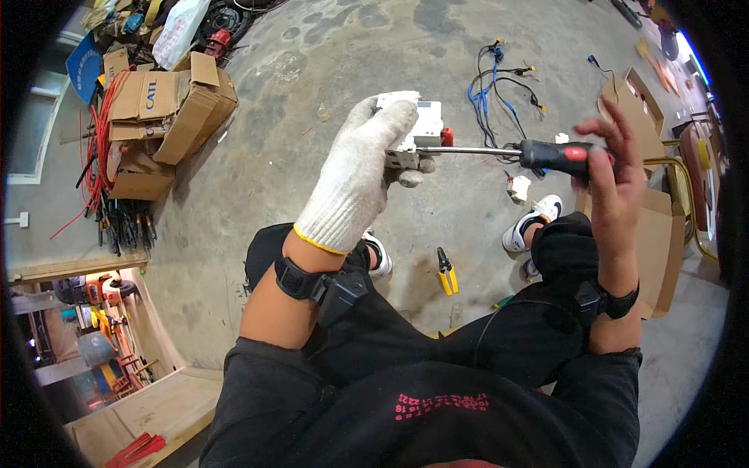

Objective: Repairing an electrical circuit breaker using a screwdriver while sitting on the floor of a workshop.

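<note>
My left hand [353, 168], in a white knit glove with a yellow hem, is closed around a white boxy electrical device that looks like a circuit breaker [427, 123]. A small red part sticks out on its right side. From the right, a screwdriver [550, 157] lies level, its metal shaft reaching the device's lower edge. Its tip is hidden at the device. The black and red handle rests against the thumb and palm of my bare right hand [615, 175], whose other fingers are raised and partly spread.
Yellow-handled pliers [447, 273] lie on the concrete floor between my feet. Beyond are blue and black cables [491, 97] and a small white piece [517, 188]. Cardboard boxes [168, 109] stand at left; an open carton [663, 249] and a gold-framed chair [686, 191] stand at right.
</note>
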### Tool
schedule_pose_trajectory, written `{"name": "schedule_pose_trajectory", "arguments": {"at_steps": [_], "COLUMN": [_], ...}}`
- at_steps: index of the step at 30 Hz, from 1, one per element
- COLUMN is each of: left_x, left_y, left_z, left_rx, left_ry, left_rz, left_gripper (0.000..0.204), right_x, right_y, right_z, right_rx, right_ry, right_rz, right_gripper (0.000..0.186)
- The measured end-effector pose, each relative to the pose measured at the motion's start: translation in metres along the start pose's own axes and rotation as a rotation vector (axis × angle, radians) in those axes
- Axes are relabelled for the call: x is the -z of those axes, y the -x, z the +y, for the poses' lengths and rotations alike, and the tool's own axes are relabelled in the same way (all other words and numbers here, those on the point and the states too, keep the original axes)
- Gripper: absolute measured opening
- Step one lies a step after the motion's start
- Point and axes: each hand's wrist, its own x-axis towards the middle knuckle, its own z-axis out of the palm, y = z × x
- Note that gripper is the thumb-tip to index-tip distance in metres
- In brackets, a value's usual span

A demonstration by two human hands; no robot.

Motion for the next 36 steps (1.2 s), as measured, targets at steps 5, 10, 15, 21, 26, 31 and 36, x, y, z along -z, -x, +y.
{"name": "schedule_pose_trajectory", "arguments": {"at_steps": [5,10,15,21,26,31,36], "left_x": [0.0,-0.003,-0.002,-0.003,-0.003,0.0,0.001], "left_y": [-0.002,0.002,0.001,-0.001,0.0,-0.002,-0.004], "left_z": [-0.001,-0.001,-0.001,0.0,0.0,-0.004,-0.004], "left_rx": [0.039,-0.015,-0.086,-0.09,-0.072,-0.007,0.003], "left_ry": [0.037,0.002,-0.067,-0.055,-0.026,0.003,0.04], "left_rz": [-0.007,0.01,0.015,0.017,0.002,-0.021,-0.013], "left_gripper": [0.036,0.037,0.036,0.036,0.036,0.037,0.038], "right_x": [-0.004,0.012,0.002,0.002,0.013,0.003,0.009], "right_y": [-0.003,-0.003,0.0,-0.001,-0.005,-0.001,-0.003], "right_z": [0.011,0.01,0.008,0.005,0.01,0.012,0.008], "right_rx": [0.458,-0.195,0.123,0.148,-0.295,0.338,-0.125], "right_ry": [-0.033,-0.069,0.007,0.027,-0.076,-0.04,-0.275], "right_rz": [0.043,-0.119,0.013,-0.016,-0.141,-0.052,-0.112], "right_gripper": [0.053,0.045,0.049,0.053,0.049,0.063,0.05]}}
